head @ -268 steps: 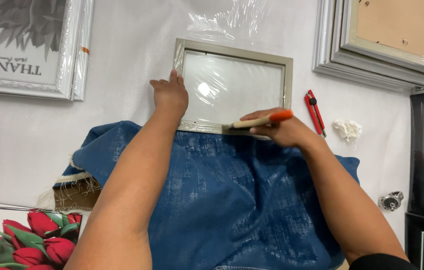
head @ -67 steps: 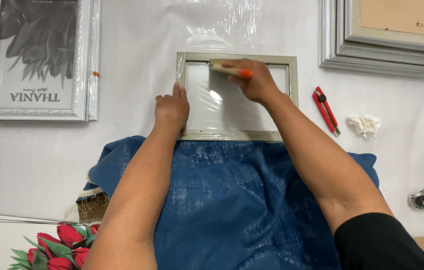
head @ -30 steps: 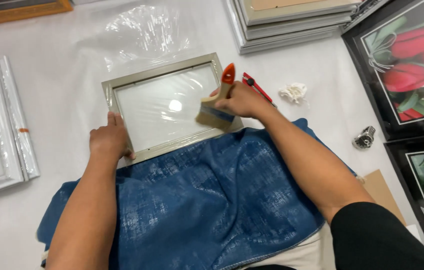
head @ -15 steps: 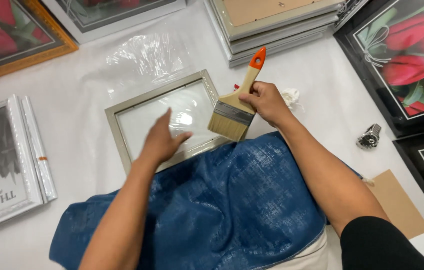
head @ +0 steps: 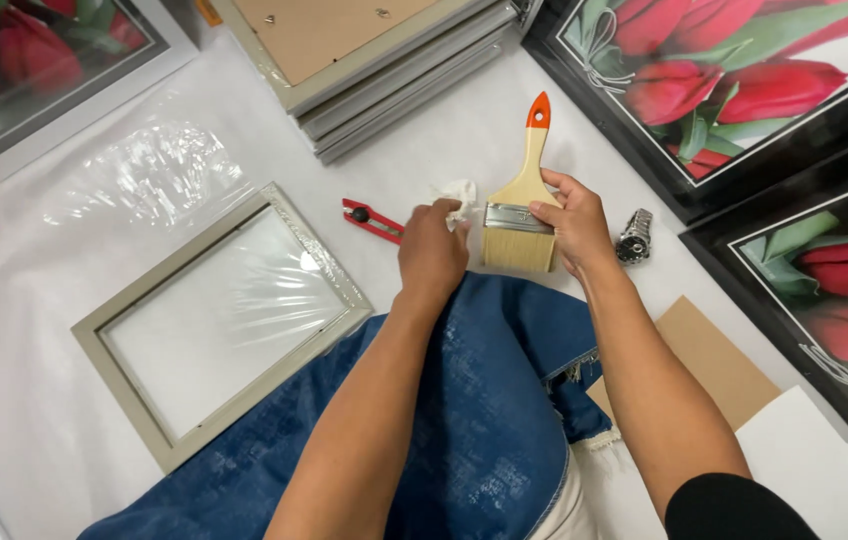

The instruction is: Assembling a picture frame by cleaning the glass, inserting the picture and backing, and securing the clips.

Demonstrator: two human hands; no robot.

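A white table [head: 64,420] lay crowded with tulip pictures [head: 744,90] and a stack of frames [head: 384,60]. Blue denim cloth [head: 464,420] covered the near edge, just beside a grey frame [head: 219,320] lying flat. The right hand [head: 574,225] gripped a wide brush [head: 522,205] by its metal band, bristles toward the cloth. The left hand [head: 432,250] pinched a white wad [head: 459,192], next to a red cutter [head: 374,220].
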